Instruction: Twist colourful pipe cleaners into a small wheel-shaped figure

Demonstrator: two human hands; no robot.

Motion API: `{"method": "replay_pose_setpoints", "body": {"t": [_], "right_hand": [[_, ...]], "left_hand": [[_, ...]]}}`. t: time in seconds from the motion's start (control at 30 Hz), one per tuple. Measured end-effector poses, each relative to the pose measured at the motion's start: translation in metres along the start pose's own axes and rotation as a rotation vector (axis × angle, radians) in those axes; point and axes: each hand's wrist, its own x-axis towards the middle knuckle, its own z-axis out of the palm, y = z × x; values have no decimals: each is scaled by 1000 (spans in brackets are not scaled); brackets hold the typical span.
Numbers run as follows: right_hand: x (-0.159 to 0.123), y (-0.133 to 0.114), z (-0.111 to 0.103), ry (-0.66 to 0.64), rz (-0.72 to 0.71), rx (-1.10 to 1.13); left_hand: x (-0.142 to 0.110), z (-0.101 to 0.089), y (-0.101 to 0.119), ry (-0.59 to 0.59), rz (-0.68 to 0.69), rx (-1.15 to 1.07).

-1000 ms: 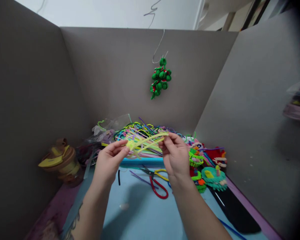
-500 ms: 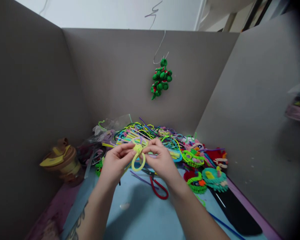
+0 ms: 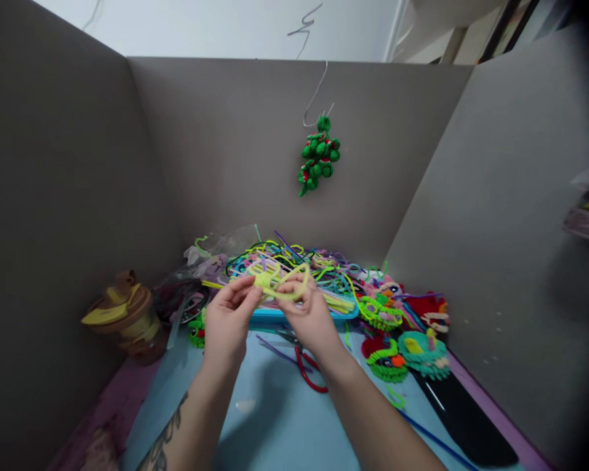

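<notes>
Between my hands is a yellow pipe-cleaner piece [image 3: 264,280], with a knotted body and bent loops; a bit of purple shows at its top. My left hand [image 3: 230,311] pinches the body between thumb and fingers. My right hand [image 3: 308,314] closes on a loop that stretches out to the right; its fingertips are partly hidden behind the loop. Just behind the hands, a blue tray [image 3: 269,317] is heaped with pipe cleaners [image 3: 341,301] in many colours. Below my right hand lie red-handled scissors [image 3: 307,376], beside a loose purple pipe cleaner [image 3: 279,351].
Several finished-looking fuzzy pieces, among them a green one [image 3: 387,373] and a teal one [image 3: 425,353], lie at right near a black flat object [image 3: 464,418]. At left stands a brown container [image 3: 127,314]. A green ornament [image 3: 319,157] hangs on the grey back panel [image 3: 226,144].
The loop that hung below the yellow piece is now turned out to the right. My left hand keeps its pinch while my right hand has shifted its hold onto the loop.
</notes>
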Motion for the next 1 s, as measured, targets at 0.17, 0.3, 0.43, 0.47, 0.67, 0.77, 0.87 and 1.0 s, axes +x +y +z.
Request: {"method": "replay_pose_setpoints", "body": {"t": [0.17,0.3,0.43,0.47,0.67,0.77,0.87,1.0], "right_hand": [[1,1,0,-98,43,10],[0,-1,0,-131,26,-2],[2,1,-2,-105,34,88],[2,2,-2,-98,50,131],[5,2,-4,-157,248,521],[6,2,-6,-219,361,704],[6,1,-9,-272,365,694],[7,-4,-16,-396,283,458]], "left_hand": [[3,-2,1,54,-31,-82],[2,0,3,69,-65,-112],[2,0,7,91,-82,-142],[3,0,8,95,-84,-146],[4,0,12,101,-117,-155],[3,0,12,83,-123,-168],[2,-2,13,44,-62,-128],[-1,-9,18,-57,67,78]]}}
